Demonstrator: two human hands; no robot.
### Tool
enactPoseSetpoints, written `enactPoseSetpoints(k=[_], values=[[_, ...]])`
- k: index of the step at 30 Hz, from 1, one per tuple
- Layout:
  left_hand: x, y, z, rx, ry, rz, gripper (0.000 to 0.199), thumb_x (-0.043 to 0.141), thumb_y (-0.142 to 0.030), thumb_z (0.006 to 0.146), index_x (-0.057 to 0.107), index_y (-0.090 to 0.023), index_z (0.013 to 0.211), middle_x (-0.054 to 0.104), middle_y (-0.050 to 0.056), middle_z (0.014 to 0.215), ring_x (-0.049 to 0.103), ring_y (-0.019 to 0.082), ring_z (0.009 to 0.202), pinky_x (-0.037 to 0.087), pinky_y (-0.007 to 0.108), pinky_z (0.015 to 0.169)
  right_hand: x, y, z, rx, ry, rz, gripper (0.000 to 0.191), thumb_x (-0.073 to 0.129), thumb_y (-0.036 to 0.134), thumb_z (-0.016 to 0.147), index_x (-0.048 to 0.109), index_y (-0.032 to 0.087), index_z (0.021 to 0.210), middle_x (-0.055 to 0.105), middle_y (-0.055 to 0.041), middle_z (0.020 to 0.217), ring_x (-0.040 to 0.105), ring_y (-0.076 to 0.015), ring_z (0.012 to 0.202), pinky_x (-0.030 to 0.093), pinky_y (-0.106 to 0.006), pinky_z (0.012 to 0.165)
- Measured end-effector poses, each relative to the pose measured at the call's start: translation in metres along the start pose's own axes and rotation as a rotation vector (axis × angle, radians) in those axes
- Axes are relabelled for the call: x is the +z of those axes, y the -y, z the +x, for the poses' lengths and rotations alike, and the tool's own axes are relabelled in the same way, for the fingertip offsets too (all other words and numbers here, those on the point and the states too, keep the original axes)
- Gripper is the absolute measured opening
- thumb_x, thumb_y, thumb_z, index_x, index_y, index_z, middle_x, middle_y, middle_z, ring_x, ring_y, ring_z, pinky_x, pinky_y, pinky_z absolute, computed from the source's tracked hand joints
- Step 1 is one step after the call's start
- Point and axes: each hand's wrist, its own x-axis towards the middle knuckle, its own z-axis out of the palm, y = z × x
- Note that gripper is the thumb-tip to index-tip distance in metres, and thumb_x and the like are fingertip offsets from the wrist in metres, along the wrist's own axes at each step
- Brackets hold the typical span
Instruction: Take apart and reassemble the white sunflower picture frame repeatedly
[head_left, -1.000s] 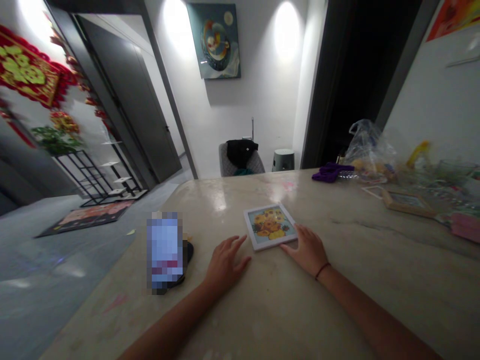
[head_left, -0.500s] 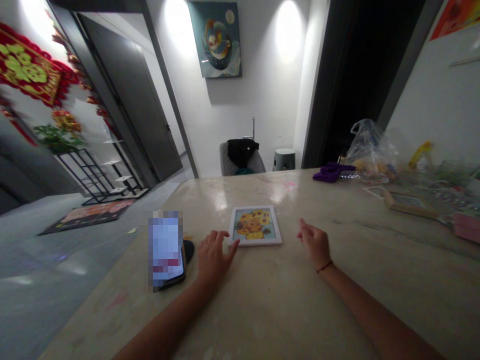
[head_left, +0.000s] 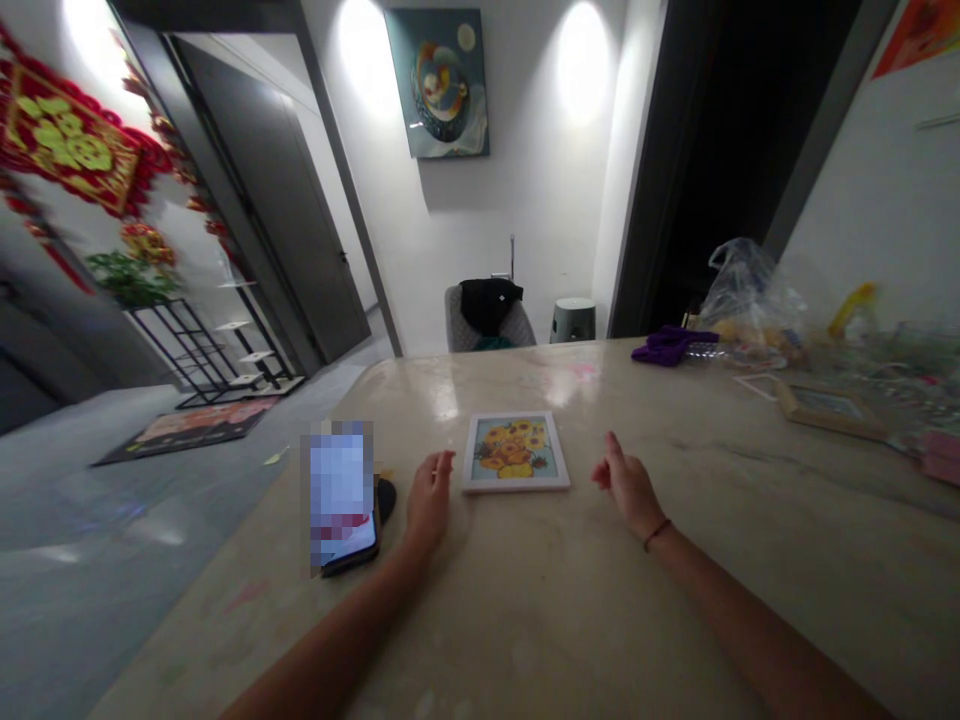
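A white-framed sunflower picture (head_left: 516, 448) lies on the marble-patterned table between my two hands. Just to its left, my left hand (head_left: 430, 500) is turned on edge, its fingers stretched out and empty, apart from the frame. Right of the picture, my right hand (head_left: 627, 488) has one finger pointing forward and another digit held apart; it holds nothing and does not touch the frame. A phone with a lit, blurred screen (head_left: 346, 545) is propped up left of my left hand, with a dark round base (head_left: 386, 497) behind it.
The table (head_left: 540, 610) carries a purple cloth (head_left: 667, 346), a clear plastic bag (head_left: 750, 300), a wooden frame (head_left: 829, 410) and a pink item (head_left: 941, 455) along its right side. Beyond the far edge stand a chair with a black garment (head_left: 489, 303) and a grey stool (head_left: 573, 320).
My left hand has drawn away from the frame's left edge and turned on edge. My right hand's pointing finger now extends more plainly. The view has shifted slightly.
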Motion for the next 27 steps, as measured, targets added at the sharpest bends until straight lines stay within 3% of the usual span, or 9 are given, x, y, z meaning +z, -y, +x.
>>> enactPoseSetpoints(k=[2,4,7,11,16,20,27], values=[[0.005,0.006,-0.001,0.056,-0.096,0.177,0.059,0.032,-0.054,0.081,0.048,-0.010,0.118,0.054,0.017,0.117,0.053,0.025,0.105,0.043,0.037,0.083,0.004,-0.007,0.000,-0.190,-0.079,-0.169,0.061,0.026,0.066,0.078,0.060,0.018,0.061,0.057,-0.0060,0.061,0.055,-0.0170,0.062,0.043,-0.030,0.064],[0.009,0.010,-0.003,0.070,-0.037,0.324,0.055,0.043,-0.046,0.079,0.049,-0.009,0.119,0.049,0.020,0.126,0.044,0.028,0.119,0.033,0.040,0.098,0.011,-0.013,-0.001,-0.303,-0.088,-0.316,0.050,0.037,0.058,0.079,0.064,0.017,0.073,0.062,-0.0108,0.079,0.057,-0.0210,0.079,0.043,-0.034,0.078],[0.011,0.012,-0.008,0.181,0.122,0.420,0.045,0.049,-0.042,0.077,0.058,-0.014,0.111,0.052,0.015,0.127,0.041,0.028,0.122,0.026,0.041,0.104,0.022,-0.020,0.000,-0.336,-0.042,-0.357,0.033,0.050,0.046,0.076,0.067,0.018,0.077,0.064,-0.0125,0.094,0.056,-0.0233,0.092,0.040,-0.038,0.088],[0.005,0.013,-0.010,0.274,0.206,0.396,0.041,0.047,-0.041,0.080,0.062,-0.014,0.107,0.054,0.013,0.125,0.046,0.026,0.119,0.031,0.040,0.102,0.025,-0.022,0.004,-0.172,0.041,0.083,0.025,0.057,0.038,0.070,0.068,0.019,0.082,0.068,-0.0086,0.096,0.060,-0.0226,0.094,0.043,-0.040,0.089],[0.002,0.021,-0.002,0.119,0.272,-0.006,0.042,0.055,-0.036,0.075,0.058,-0.018,0.112,0.064,0.009,0.111,0.058,0.023,0.106,0.042,0.040,0.093,0.021,-0.017,0.002,0.011,0.159,0.491,0.035,0.068,0.027,0.056,0.065,0.018,0.090,0.070,-0.0069,0.094,0.063,-0.0237,0.090,0.049,-0.041,0.082],[0.004,0.026,0.001,0.014,0.266,-0.284,0.057,0.061,-0.029,0.067,0.047,-0.014,0.121,0.066,0.011,0.103,0.065,0.019,0.086,0.051,0.036,0.078,0.024,-0.017,0.000,-0.019,0.213,0.532,0.039,0.064,0.019,0.054,0.061,0.018,0.093,0.069,-0.0067,0.089,0.064,-0.0219,0.087,0.049,-0.039,0.083],[0.003,0.017,-0.006,0.126,0.308,-0.104,0.040,0.059,-0.030,0.069,0.055,-0.013,0.105,0.065,0.008,0.094,0.064,0.018,0.079,0.052,0.034,0.074,0.029,-0.024,0.003,-0.075,0.181,0.463,0.028,0.064,0.025,0.058,0.052,0.020,0.083,0.068,-0.0046,0.085,0.064,-0.0197,0.079,0.050,-0.036,0.077]])
